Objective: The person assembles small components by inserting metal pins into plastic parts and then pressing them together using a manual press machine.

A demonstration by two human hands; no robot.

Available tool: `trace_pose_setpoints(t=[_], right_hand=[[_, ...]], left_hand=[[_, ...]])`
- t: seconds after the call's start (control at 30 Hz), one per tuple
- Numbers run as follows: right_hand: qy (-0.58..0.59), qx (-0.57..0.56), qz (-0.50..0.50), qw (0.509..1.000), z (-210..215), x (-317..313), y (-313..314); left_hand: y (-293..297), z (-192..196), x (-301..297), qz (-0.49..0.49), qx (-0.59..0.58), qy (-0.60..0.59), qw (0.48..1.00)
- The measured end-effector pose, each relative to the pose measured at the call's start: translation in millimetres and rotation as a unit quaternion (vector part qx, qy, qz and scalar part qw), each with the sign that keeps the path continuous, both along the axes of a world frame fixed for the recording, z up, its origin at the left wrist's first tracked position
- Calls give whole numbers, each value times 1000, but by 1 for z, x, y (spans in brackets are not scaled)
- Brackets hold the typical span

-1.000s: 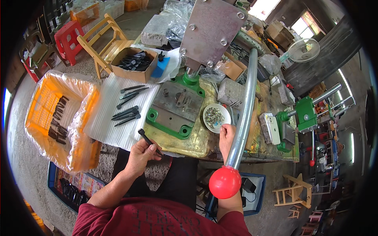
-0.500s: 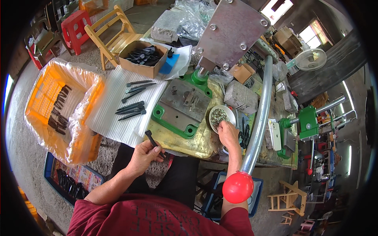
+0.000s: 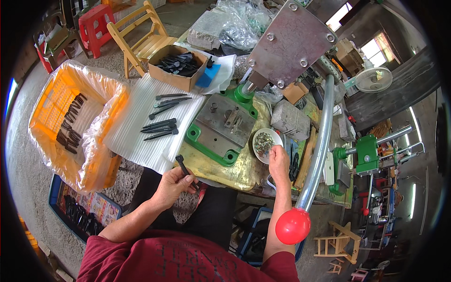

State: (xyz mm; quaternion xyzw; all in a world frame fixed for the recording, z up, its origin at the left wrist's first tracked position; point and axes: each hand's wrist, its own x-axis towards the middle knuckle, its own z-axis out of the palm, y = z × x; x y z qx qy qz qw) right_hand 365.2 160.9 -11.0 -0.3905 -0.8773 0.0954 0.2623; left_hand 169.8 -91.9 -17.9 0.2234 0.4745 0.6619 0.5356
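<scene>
My left hand (image 3: pixel 173 185) grips a slim black metal part (image 3: pixel 181 164) near the front edge of the workbench, its upper end pointing up over a white corrugated sheet (image 3: pixel 141 141). My right hand (image 3: pixel 279 162) reaches into a small white bowl (image 3: pixel 266 142) of little metal pieces, fingertips at the bowl's near rim. Whether it pinches a piece, I cannot tell. Between the hands sits a grey die plate on a green press base (image 3: pixel 221 131).
Several black parts (image 3: pixel 159 124) lie on the white sheet. A cardboard box (image 3: pixel 176 70) of black parts stands behind it. An orange crate lined with plastic (image 3: pixel 66 122) is at left. A long steel press lever with a red ball (image 3: pixel 292 225) runs past my right arm.
My right hand has moved from beside the lever up to the bowl. The left hand kept its hold on the black part and shifted little.
</scene>
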Motion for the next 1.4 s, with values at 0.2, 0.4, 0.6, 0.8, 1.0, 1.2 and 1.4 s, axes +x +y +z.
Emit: trace_pose_setpoints(t=[0.2, 0.4, 0.6, 0.8, 1.0, 1.2, 1.4], right_hand=[[38, -31, -5, 999, 8, 6, -2], [-45, -19, -1, 999, 2, 13, 5], [4, -66, -27, 997, 11, 8, 0], [-117, -38, -1, 992, 17, 8, -2], [-212, -61, -10, 975, 22, -3, -6], [-292, -23, -9, 956, 13, -4, 1], [-377, -40, 28, 925, 19, -10, 4]], left_hand=[[0, -1, 1, 2, -7, -4, 1000], [0, -4, 3, -2, -9, -6, 1000], [0, -3, 2, 0, -8, -8, 1000], [0, -5, 3, -3, -15, -1, 1000], [-1, -6, 3, -1, -15, -4, 1000], [-1, -9, 3, -2, -6, 2, 1000], [-1, -8, 3, -7, -11, 12, 1000]])
